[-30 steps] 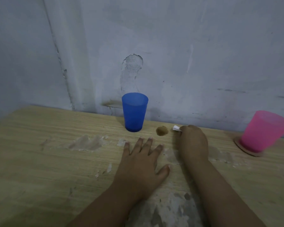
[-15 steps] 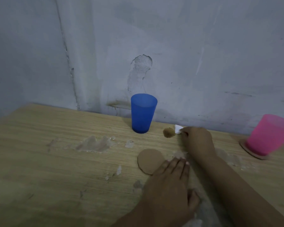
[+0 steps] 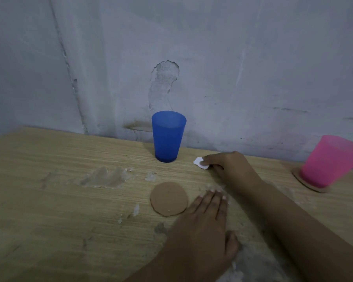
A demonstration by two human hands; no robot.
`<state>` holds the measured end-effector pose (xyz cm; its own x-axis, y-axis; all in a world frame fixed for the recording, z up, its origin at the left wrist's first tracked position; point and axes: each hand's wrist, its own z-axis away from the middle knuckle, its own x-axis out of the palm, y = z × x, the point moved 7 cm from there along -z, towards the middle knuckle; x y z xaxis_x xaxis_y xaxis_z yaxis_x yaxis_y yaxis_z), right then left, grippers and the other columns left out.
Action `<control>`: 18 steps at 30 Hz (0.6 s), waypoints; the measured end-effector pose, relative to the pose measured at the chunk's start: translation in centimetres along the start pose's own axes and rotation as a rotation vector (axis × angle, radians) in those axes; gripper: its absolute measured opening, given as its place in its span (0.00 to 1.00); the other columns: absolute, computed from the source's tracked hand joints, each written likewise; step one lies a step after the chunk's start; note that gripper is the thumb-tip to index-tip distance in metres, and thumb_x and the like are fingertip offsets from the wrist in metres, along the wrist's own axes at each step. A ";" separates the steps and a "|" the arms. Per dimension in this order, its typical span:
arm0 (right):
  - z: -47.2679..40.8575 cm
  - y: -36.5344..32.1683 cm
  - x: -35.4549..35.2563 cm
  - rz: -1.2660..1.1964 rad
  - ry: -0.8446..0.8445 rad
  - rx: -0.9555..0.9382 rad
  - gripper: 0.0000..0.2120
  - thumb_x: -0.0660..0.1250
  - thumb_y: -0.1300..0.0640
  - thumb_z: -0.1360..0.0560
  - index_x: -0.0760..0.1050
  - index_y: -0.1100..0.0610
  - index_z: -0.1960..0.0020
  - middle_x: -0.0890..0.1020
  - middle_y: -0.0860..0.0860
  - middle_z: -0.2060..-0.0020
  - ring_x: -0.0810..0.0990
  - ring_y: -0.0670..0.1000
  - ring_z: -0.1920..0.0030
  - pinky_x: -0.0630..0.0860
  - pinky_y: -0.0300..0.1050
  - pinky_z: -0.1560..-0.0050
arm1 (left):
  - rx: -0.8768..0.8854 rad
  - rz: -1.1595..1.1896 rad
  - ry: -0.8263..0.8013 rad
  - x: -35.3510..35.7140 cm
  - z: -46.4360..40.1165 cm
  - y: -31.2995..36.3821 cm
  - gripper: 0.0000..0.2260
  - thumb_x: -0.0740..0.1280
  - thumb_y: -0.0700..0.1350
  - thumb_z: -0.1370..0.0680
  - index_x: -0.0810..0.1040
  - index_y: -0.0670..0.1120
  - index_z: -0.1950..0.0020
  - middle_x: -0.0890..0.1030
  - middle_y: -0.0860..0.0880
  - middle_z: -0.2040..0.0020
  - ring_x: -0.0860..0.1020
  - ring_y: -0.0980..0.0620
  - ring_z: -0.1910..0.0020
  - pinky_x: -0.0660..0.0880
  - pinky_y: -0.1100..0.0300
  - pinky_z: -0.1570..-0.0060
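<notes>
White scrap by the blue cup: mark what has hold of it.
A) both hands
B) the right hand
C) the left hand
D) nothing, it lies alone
B: the right hand pinches the white scrap in its fingers, while the left hand lies flat beside the brown disc.

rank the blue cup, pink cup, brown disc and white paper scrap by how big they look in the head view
1. pink cup and blue cup: near alike; pink looks wider, but the wide-angle edge may stretch it.
2. brown disc.
3. white paper scrap, smallest by far.
</notes>
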<state>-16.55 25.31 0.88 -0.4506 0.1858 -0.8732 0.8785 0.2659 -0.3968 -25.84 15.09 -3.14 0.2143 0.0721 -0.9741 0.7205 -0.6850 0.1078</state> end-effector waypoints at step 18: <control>0.2 -0.1 1.0 0.110 -0.012 -0.005 0.18 0.60 0.62 0.25 0.77 0.50 0.40 0.79 0.47 0.39 0.77 0.47 0.40 0.68 0.33 0.43 | -0.101 0.100 -0.049 0.2 0.1 -0.4 0.31 0.51 0.60 0.29 0.78 0.45 0.36 0.78 0.49 0.36 0.74 0.55 0.35 0.73 0.54 0.39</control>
<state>-17.06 25.28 0.03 -0.3493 0.2031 -0.9147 0.9219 0.2490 -0.2968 -26.15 15.33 -3.40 0.2576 -0.0301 -0.9658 0.7602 -0.6106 0.2219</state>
